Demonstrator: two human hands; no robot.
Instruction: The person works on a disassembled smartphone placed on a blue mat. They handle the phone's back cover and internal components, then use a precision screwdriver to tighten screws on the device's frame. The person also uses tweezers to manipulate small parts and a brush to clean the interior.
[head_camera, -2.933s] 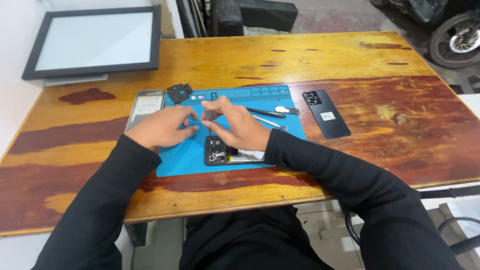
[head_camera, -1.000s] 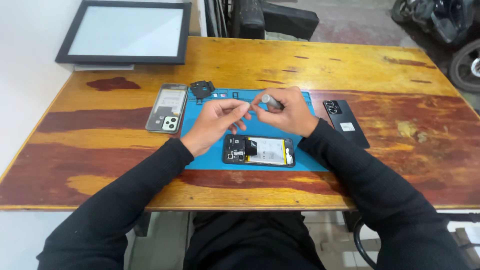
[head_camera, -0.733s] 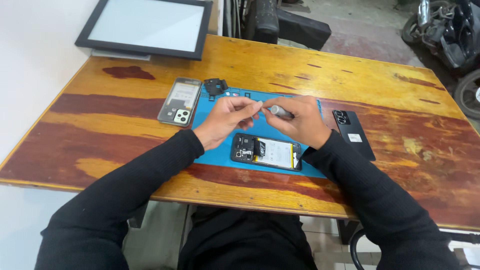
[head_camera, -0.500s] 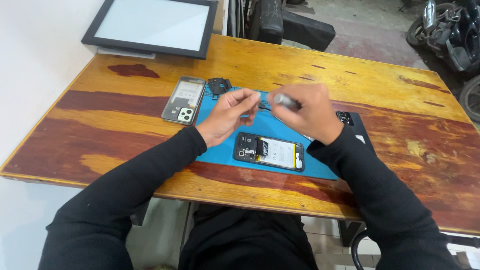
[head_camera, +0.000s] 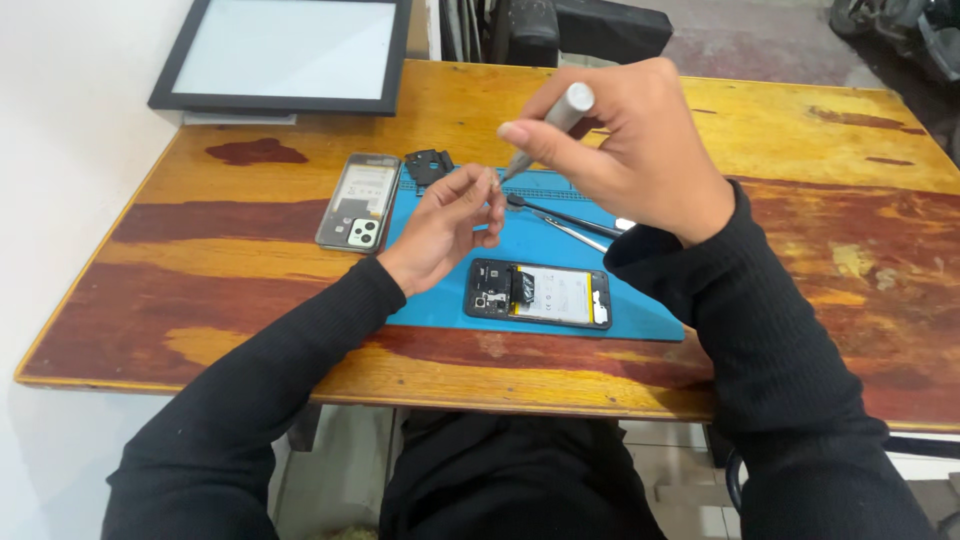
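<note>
My right hand (head_camera: 625, 150) is raised above the table and grips a slim grey screwdriver (head_camera: 550, 125), its tip pointing down at my left fingertips. My left hand (head_camera: 450, 225) is lifted over the blue work mat (head_camera: 440, 300), thumb and fingers pinched together at the screwdriver tip; whatever is between them is too small to make out. An opened phone (head_camera: 540, 295) with its battery and circuit board showing lies on the mat below both hands.
A phone back cover (head_camera: 360, 200) lies left of the mat, a small black part (head_camera: 428, 165) at the mat's top corner. Tweezers (head_camera: 565, 218) rest on the mat. A framed white panel (head_camera: 285, 55) lies at the wooden table's (head_camera: 200, 300) far left.
Both hands have lifted off the mat toward the camera. The right hand raised the screwdriver and brought its tip to the left hand's pinched fingers. The camera moved closer.
</note>
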